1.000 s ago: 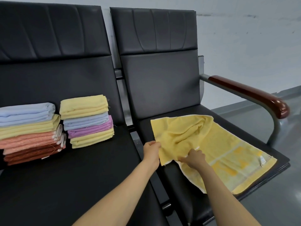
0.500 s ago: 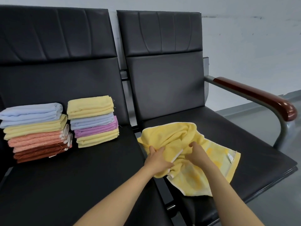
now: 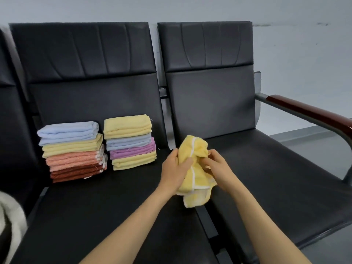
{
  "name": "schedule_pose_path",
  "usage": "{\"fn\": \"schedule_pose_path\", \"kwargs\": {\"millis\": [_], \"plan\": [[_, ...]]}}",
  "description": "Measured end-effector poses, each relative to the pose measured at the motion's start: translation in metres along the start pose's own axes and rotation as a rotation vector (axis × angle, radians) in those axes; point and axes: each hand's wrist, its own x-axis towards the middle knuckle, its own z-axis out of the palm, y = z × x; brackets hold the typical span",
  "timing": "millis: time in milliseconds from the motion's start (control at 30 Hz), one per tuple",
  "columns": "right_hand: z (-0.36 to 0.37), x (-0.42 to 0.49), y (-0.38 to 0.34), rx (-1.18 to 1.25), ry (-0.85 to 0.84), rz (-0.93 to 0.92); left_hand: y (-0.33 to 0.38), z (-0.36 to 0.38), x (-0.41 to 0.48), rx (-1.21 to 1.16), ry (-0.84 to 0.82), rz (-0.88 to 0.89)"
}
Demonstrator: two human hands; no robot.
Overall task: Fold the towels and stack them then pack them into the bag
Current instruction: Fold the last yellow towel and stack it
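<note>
a bunched-up yellow towel (image 3: 192, 169) with a white stripe along one edge is held between both hands, over the gap where the two black seats meet. the left hand (image 3: 174, 171) grips its left side, fingers curled round the cloth and thumb laid across the front. the right hand (image 3: 219, 167) pinches the right side, its bent fingers drawn close together on a fold. the towel's lower end hangs loose below the hands; whether it touches the seat i cannot tell.

on the left seat (image 3: 114, 210), against the backrest, stand two piles of folded towels, just beside each other. the left stack (image 3: 72, 152) runs from top to bottom light blue, yellow, salmon, rust brown. the right stack (image 3: 131, 141) runs yellow, light blue, purple, yellow. both piles are well apart from the hands.

the right seat (image 3: 276, 178) has a dark red armrest (image 3: 308, 114) on its far side. a pale fuzzy thing (image 3: 9, 221) shows at the lower left edge, too cut off to tell what it is. a grey wall (image 3: 285, 54) stands behind the seats.
</note>
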Motion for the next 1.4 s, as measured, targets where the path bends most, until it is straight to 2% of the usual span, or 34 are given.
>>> {"fn": "schedule_pose_path", "kwargs": {"millis": [100,300,367,400,500,567,633,700,800,867,933,1067,1167,1233,1300,1400], "plan": [[0.043,-0.011,-0.025,0.274,-0.188,-0.009,0.016,-0.043,-0.015,0.021,0.163,0.085],[0.122,-0.022,-0.033,0.508,-0.454,0.071,0.006,-0.111,-0.041,0.213,0.361,0.183],[0.141,-0.021,-0.029,0.542,-0.520,0.101,0.002,-0.127,-0.051,0.252,0.378,0.171],[0.147,-0.019,-0.027,0.529,-0.512,0.110,-0.002,-0.133,-0.055,0.261,0.322,0.133],[0.158,-0.012,-0.020,0.304,-0.270,0.104,-0.019,-0.142,-0.069,0.251,-0.093,-0.075],[0.156,-0.008,-0.015,0.126,-0.148,0.053,-0.034,-0.147,-0.074,0.295,-0.238,-0.160],[0.151,-0.001,-0.005,-0.075,-0.125,0.079,-0.049,-0.159,-0.074,0.409,-0.208,-0.174],[0.148,0.001,0.003,-0.354,-0.191,0.135,-0.064,-0.172,-0.072,0.537,-0.150,-0.191],[0.149,0.000,0.012,-0.625,-0.257,0.164,-0.095,-0.187,-0.072,0.653,-0.196,-0.263],[0.152,0.000,0.016,-0.653,-0.227,0.184,-0.114,-0.189,-0.074,0.673,-0.232,-0.298],[0.153,0.002,0.020,-0.622,-0.185,0.221,-0.127,-0.188,-0.074,0.638,-0.198,-0.323],[0.150,0.005,0.025,-0.531,-0.198,0.341,-0.135,-0.188,-0.065,0.436,-0.090,-0.396],[0.149,0.008,0.031,-0.449,-0.174,0.151,-0.139,-0.189,-0.063,0.600,-0.110,-0.291],[0.151,0.008,0.026,-0.346,-0.119,-0.017,-0.136,-0.188,-0.062,0.629,0.031,-0.187],[0.152,0.008,0.017,-0.252,-0.084,-0.158,-0.126,-0.189,-0.061,0.511,0.143,-0.035],[0.148,0.006,0.007,-0.174,-0.073,-0.286,-0.105,-0.198,-0.065,0.272,0.121,0.125]]}}
